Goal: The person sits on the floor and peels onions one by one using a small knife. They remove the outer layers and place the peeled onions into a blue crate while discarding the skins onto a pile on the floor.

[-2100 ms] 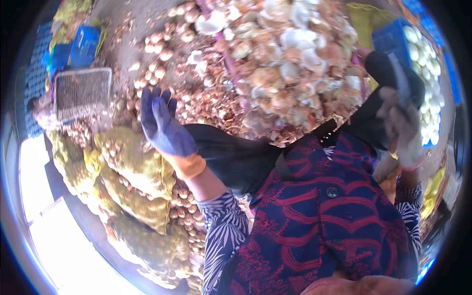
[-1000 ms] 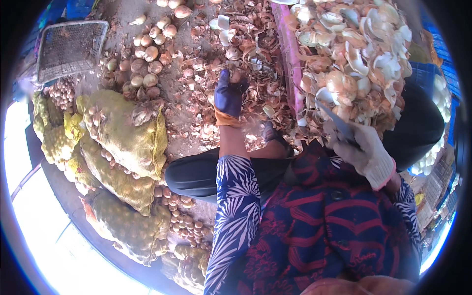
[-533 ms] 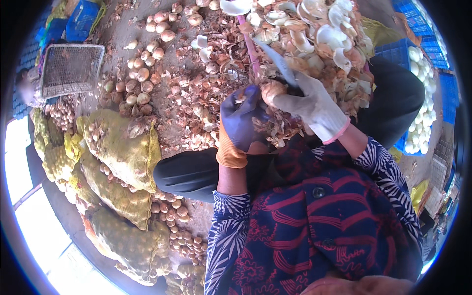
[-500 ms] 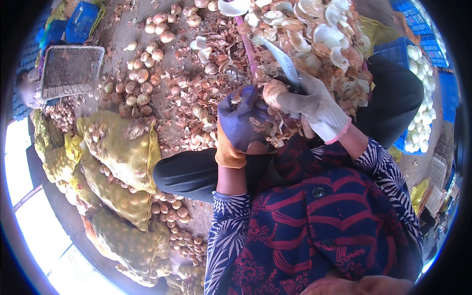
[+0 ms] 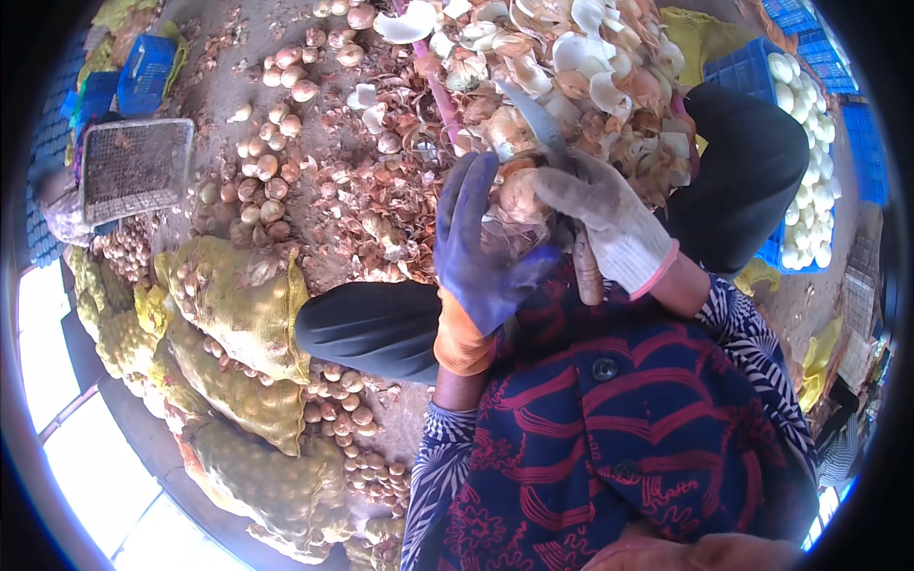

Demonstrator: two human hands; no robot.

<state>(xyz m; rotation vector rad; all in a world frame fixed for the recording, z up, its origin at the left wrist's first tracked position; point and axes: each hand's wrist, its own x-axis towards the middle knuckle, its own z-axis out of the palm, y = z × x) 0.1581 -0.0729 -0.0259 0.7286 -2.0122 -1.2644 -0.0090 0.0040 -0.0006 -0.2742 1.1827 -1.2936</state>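
My right hand (image 5: 605,214), in a white and grey glove, is closed around a knife (image 5: 536,116). Its curved blade points up and left, and the brown handle (image 5: 587,271) sticks out below the palm. An onion (image 5: 520,197) with brown skin is by the right thumb, against the knife side of the hand. My left hand (image 5: 481,247) wears a purple and orange glove. Its fingers are stretched out beside the onion, with the palm turned toward it; whether it touches the onion I cannot tell.
A heap of onion peels (image 5: 609,67) lies ahead, behind a pink bar (image 5: 433,81). Loose onions (image 5: 262,176) are scattered left, near filled yellow mesh sacks (image 5: 233,295). At the right stands a blue crate (image 5: 747,71) of peeled white onions (image 5: 807,171). Another person (image 5: 62,205) is at the far left.
My left hand has gone from curled fingers to stretched ones beside the onion. The right hand has turned slightly, and the knife handle now shows below it. The view has shifted a little.
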